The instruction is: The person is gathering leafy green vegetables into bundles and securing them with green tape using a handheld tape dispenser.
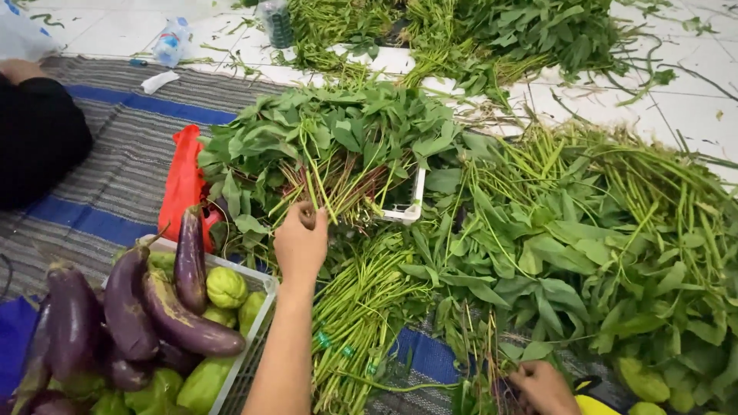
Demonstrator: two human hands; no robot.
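My left hand (301, 242) reaches forward, its fingers closed on the stems of a bunch of leafy greens (338, 138) that lies over a white crate (416, 201). At the bottom edge, my right hand (542, 384) is curled around the stem ends of another bundle of greens (477, 338). Between my hands lie tied bundles of long green stems (361, 307). A big loose heap of the same leafy greens (607, 238) spreads to the right.
A white basket (267, 286) at lower left holds purple eggplants (184, 323) and pale green chayotes (225, 287). A red plastic bag (183, 180) lies behind it on a striped mat (115, 154). A person in black (38, 138) sits far left. More greens (500, 38) and a bottle (171, 42) lie on the tiled floor.
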